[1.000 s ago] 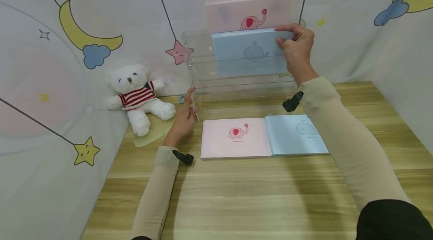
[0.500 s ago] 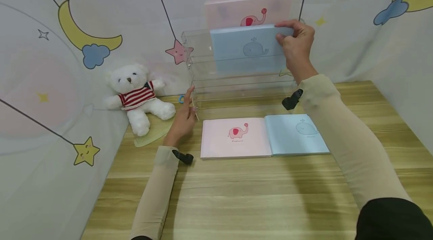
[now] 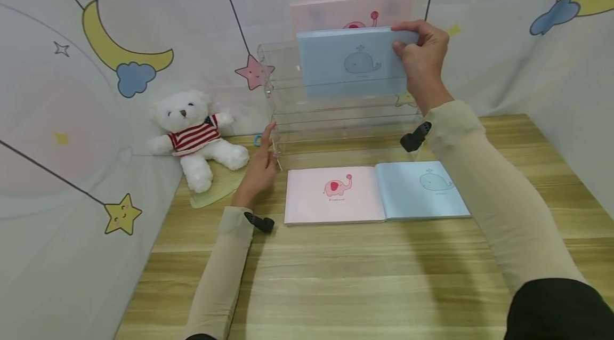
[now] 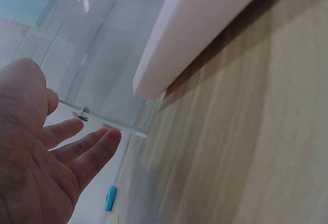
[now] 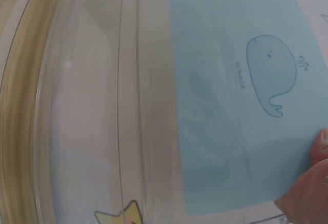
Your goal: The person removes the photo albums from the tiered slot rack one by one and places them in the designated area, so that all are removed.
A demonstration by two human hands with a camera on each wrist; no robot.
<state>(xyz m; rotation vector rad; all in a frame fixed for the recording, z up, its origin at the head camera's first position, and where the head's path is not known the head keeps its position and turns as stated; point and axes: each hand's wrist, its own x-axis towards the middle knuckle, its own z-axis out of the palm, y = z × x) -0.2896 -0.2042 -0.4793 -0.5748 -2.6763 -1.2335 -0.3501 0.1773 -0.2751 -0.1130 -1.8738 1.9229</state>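
Observation:
My right hand (image 3: 424, 57) pinches the upper right corner of a blue whale book (image 3: 331, 60), thumb in front. The right wrist view shows the cover of this blue book (image 5: 215, 106) with its whale drawing and part of the thumb (image 5: 307, 193). The book stands upright in a clear acrylic rack (image 3: 336, 127), its lower part behind a transparent bar. Behind it a pink elephant book (image 3: 312, 17) stands higher. My left hand (image 3: 259, 172) touches the rack's left side panel; in the left wrist view its fingers (image 4: 97, 157) lie fairly straight against the panel's outer face.
A pink elephant book (image 3: 307, 201) and a blue whale book (image 3: 408, 201) lie side by side on the wooden table (image 3: 355, 281) before the rack. On the left, a white teddy bear (image 3: 196, 137) in a striped shirt sits on a yellowish mat (image 3: 216, 191).
The blue whale book has risen a little in the rack with my right hand, covering more of the pink book's elephant. My left hand has stayed at the side panel.

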